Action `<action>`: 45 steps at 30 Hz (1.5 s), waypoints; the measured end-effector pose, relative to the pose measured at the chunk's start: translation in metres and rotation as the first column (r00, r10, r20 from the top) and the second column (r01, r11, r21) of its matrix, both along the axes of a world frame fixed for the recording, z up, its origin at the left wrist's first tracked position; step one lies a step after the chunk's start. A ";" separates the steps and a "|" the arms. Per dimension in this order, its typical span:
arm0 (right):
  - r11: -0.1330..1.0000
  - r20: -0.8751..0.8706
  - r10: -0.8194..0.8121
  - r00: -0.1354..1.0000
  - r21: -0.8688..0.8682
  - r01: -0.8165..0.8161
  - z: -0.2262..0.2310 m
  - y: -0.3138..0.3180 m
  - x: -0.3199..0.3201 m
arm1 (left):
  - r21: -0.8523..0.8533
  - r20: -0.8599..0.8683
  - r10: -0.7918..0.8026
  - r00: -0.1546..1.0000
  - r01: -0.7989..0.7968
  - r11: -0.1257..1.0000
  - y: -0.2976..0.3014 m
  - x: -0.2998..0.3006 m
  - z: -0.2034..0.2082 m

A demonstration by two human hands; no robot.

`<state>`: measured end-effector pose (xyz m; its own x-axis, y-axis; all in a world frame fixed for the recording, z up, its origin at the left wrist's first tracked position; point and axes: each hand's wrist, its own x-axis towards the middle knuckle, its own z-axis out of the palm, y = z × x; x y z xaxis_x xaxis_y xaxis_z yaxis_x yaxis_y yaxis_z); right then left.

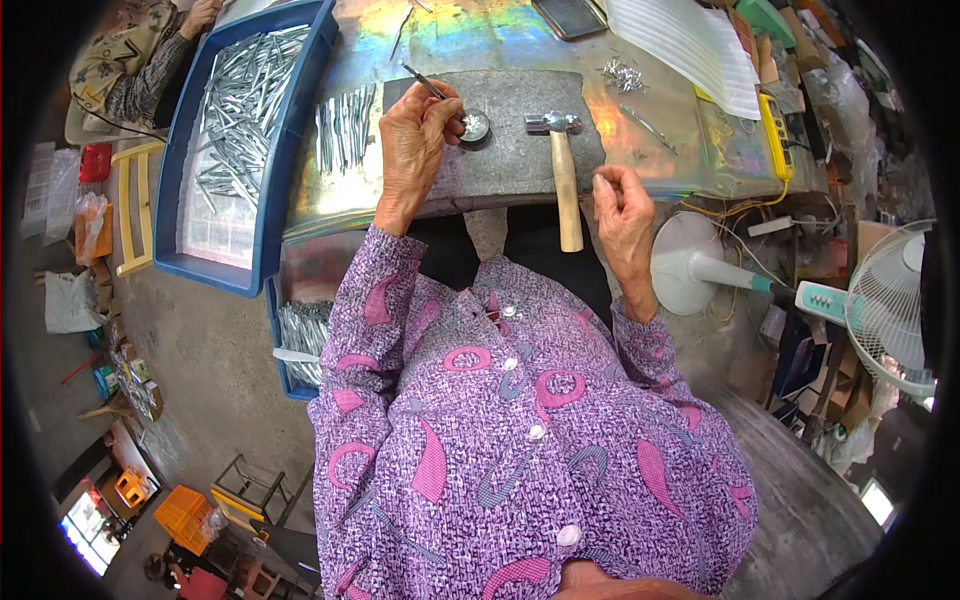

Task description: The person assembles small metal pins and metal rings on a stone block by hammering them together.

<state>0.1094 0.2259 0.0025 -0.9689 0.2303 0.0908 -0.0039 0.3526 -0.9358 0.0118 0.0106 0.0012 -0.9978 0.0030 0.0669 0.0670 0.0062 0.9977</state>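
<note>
My left hand (415, 140) is closed on a slim dark metal rod (423, 80), held slanting over a grey mat (520, 95). Just beside its fingers, a small round metal block (474, 127) sits on the mat. A ball-peen hammer (564, 190) lies to the right, its steel head on the mat and its wooden handle jutting past the table's near edge. My right hand (625, 215) is right of the handle and apart from it, thumb and fingers pinched together. Whether anything small is in that pinch, I cannot make out.
Slim metal pieces (345, 130) lie in a row left of the mat. A blue tray (180, 225) holds many more. Tiny metal bits (624, 75) and a thin tool (648, 130) lie right. A fan (890, 300) stands right; another person's arm (160, 75) shows far left.
</note>
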 end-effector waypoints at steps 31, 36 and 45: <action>0.797 -0.278 0.455 0.846 0.550 -0.248 0.109 -0.016 -0.033 | -0.550 -0.394 -0.221 0.892 -0.036 0.834 -0.003 -0.001 -0.004; 0.681 -0.231 0.521 0.822 0.694 -0.236 0.112 -0.015 -0.041 | -0.514 -0.382 -0.205 0.901 -0.023 0.857 -0.002 -0.001 -0.002; 0.831 -0.617 0.421 0.665 0.557 -0.009 0.154 -0.028 -0.038 | -0.526 -0.384 -0.216 0.898 -0.021 0.850 -0.005 0.000 -0.005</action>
